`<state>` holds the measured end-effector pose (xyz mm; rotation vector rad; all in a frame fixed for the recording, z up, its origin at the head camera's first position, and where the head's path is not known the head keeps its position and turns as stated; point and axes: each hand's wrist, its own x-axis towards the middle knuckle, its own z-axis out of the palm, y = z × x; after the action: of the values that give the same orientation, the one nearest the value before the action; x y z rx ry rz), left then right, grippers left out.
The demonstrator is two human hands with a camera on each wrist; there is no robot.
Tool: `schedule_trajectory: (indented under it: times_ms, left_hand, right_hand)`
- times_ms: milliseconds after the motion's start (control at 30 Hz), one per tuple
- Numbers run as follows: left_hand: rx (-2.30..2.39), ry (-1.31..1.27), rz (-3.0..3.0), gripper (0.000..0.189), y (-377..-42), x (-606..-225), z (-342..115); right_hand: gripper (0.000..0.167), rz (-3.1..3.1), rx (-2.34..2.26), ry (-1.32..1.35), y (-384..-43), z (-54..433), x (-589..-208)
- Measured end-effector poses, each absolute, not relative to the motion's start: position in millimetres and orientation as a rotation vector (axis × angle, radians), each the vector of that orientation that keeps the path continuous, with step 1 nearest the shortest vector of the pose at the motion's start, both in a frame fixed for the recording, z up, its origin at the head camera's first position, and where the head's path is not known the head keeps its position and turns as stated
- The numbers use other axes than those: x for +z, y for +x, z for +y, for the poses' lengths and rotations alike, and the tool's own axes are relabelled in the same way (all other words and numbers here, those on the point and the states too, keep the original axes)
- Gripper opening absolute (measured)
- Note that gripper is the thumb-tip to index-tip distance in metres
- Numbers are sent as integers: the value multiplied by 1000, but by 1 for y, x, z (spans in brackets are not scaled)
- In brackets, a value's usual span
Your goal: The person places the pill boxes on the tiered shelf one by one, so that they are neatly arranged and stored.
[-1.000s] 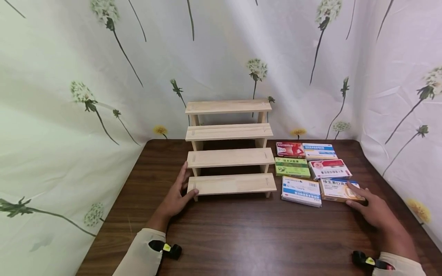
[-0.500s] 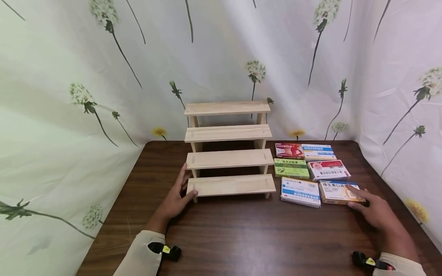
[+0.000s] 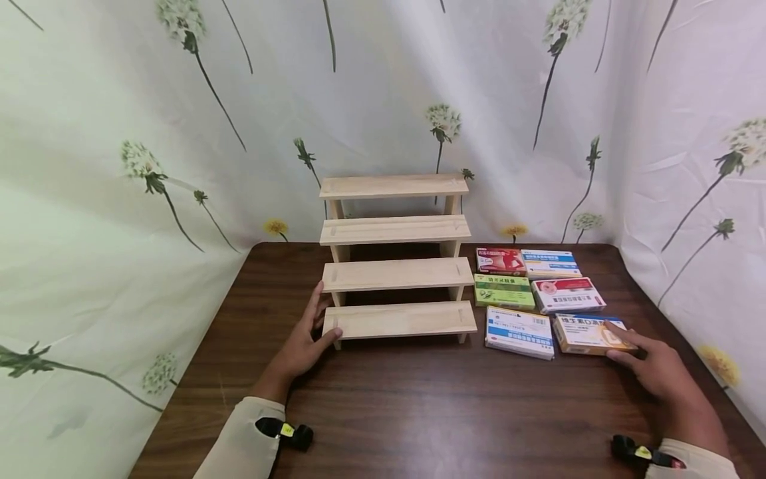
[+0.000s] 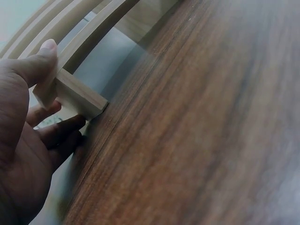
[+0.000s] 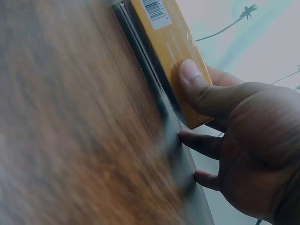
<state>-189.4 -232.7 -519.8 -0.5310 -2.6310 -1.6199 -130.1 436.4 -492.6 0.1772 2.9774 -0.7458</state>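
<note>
While the left grip (image 3: 302,344) holds the left end of the stepped wooden rack (image 3: 397,320), thumb on lowest step, five boxes (image 3: 520,293) lie right of it on the bench (image 3: 389,406): red, green, three mostly white. Right grip (image 3: 657,367) pinches the orange-white box (image 3: 583,332), front right, thumb on its orange near side.

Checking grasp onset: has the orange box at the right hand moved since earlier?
Yes, slightly: in the head view, the orange box sits further right, farther from the wooden rack.
</note>
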Motion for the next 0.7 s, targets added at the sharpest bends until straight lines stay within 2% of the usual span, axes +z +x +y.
schedule_trajectory:
  times_ms: [700]
  left_hand:
    - [-1617,-529,-2633,105,-192,-520,-235]
  right_hand:
    - [73,2985,-787,208,-129,436,-492]
